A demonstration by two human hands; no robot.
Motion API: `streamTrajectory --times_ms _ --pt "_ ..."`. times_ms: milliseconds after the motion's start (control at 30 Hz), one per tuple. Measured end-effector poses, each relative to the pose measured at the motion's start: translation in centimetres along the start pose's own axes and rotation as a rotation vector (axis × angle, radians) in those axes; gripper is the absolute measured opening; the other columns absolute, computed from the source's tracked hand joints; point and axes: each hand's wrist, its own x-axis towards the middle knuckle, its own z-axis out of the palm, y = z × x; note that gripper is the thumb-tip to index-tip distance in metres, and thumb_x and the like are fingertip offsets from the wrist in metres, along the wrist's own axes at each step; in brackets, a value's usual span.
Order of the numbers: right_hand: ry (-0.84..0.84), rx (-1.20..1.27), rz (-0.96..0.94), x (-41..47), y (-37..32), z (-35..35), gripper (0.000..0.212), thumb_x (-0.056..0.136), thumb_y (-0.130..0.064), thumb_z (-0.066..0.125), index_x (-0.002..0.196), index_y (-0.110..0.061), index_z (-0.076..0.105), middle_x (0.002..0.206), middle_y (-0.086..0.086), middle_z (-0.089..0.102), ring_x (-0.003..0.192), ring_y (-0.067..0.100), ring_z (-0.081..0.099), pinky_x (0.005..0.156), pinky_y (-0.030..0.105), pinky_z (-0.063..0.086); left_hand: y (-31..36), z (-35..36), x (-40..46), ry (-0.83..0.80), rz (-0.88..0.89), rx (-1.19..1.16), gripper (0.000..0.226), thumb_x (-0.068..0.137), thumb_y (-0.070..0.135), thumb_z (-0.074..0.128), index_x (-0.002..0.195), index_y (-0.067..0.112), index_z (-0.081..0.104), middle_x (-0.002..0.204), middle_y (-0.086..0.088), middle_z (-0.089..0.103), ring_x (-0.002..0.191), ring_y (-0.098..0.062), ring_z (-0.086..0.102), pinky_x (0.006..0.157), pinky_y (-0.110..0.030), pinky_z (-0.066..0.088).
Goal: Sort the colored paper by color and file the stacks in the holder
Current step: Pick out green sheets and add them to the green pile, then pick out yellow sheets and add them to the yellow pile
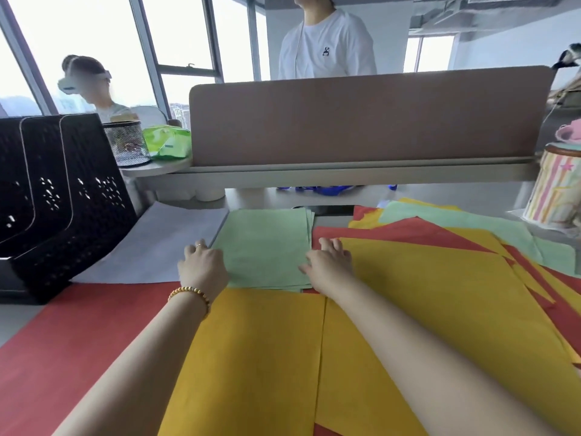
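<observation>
head | left hand (203, 266) flat against left edge of green stack (265, 247), fingers relaxed, gripping nothing | right hand (330, 262) on its right edge, fingers spread, nothing held | stack between both hands, thin matte sheets, edges slightly uneven | yellow sheets (267, 357) and red sheets (78, 335) nearer, flat | black perforated holder (63, 196) far left, upright

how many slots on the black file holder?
3 visible on the black file holder, side by side at the desk's left edge: left, middle, right. More may be cut off by the frame.
</observation>
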Motion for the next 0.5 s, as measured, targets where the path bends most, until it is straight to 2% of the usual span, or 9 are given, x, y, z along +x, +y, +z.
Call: streamTrajectory --times_ms 67,167,233,300,367,400,467,500 --pt "0.023 0.047 0.028 -1.0 1.6 -0.6 0.035 0.098 -0.032 0.042 0.126 -0.014 0.054 0.147 0.01 0.032 0.136 0.03 0.023 0.109 0.043 0.025 1.5 -0.3 -0.7 -0.012 0.062 -0.08 0.041 0.088 0.008 0.048 0.128 0.014 0.053 0.147 -0.015 0.027 0.135 -0.032 0.025 0.104 -0.043 0.035" --pt "0.077 0.102 0.118 -3.3 5.1 -1.7 0.037 0.099 -0.026 0.04 0.134 -0.015 0.047 0.143 0.009 0.038 0.132 0.028 0.031 0.105 0.04 0.031 5.6 -0.4 -3.1 -0.062 0.181 -0.291 0.043 0.094 0.019 0.048 0.136 0.017 0.046 0.15 -0.011 0.029 0.138 -0.028 0.025 0.11 -0.039 0.03" --pt "0.061 0.158 0.2 -5.0 7.8 -2.6 0.038 0.099 -0.027 0.04 0.135 -0.016 0.046 0.14 0.008 0.041 0.129 0.028 0.035 0.103 0.039 0.035 8.9 -0.3 -5.4 -0.111 0.263 -0.407 0.041 0.094 0.02 0.049 0.135 0.016 0.047 0.146 -0.008 0.036 0.134 -0.025 0.032 0.108 -0.034 0.033" --pt "0.012 0.198 0.27 -6.6 10.4 -3.7 0.04 0.098 -0.034 0.043 0.135 -0.019 0.046 0.141 0.007 0.04 0.129 0.028 0.036 0.102 0.039 0.039 12.2 0.2 -7.6 -0.18 0.323 -0.483 0.041 0.094 0.02 0.05 0.134 0.015 0.048 0.14 -0.007 0.043 0.125 -0.024 0.045 0.098 -0.03 0.041" --pt "-0.072 0.202 0.314 -7.8 12.6 -5.0 0.049 0.094 -0.043 0.047 0.137 -0.02 0.043 0.144 0.007 0.037 0.133 0.028 0.033 0.106 0.04 0.037 15.1 0.7 -9.4 -0.292 0.317 -0.534 0.042 0.094 0.024 0.048 0.135 0.016 0.046 0.139 -0.009 0.045 0.12 -0.026 0.05 0.092 -0.03 0.046" --pt "-0.113 0.204 0.323 -8.4 13.5 -5.6 0.055 0.092 -0.047 0.049 0.139 -0.02 0.041 0.146 0.007 0.035 0.135 0.028 0.031 0.108 0.04 0.035 16.3 1.2 -10.2 -0.337 0.311 -0.509 0.043 0.094 0.028 0.047 0.136 0.018 0.045 0.141 -0.009 0.043 0.124 -0.027 0.046 0.098 -0.034 0.043" --pt "-0.166 0.226 0.321 -9.4 14.7 -6.6 0.062 0.089 -0.052 0.053 0.139 -0.019 0.04 0.148 0.006 0.033 0.136 0.026 0.031 0.11 0.039 0.033 18.0 2.0 -11.3 -0.347 0.338 -0.368 0.046 0.095 0.037 0.044 0.138 0.022 0.04 0.149 -0.007 0.033 0.139 -0.027 0.027 0.114 -0.048 0.021" --pt "-0.174 0.234 0.319 -9.9 15.2 -6.9 0.062 0.087 -0.053 0.054 0.138 -0.019 0.042 0.147 0.006 0.034 0.136 0.026 0.033 0.11 0.04 0.032 18.3 2.3 -11.7 -0.328 0.35 -0.32 0.048 0.095 0.041 0.043 0.139 0.023 0.038 0.153 -0.006 0.026 0.143 -0.026 0.018 0.116 -0.052 0.01"
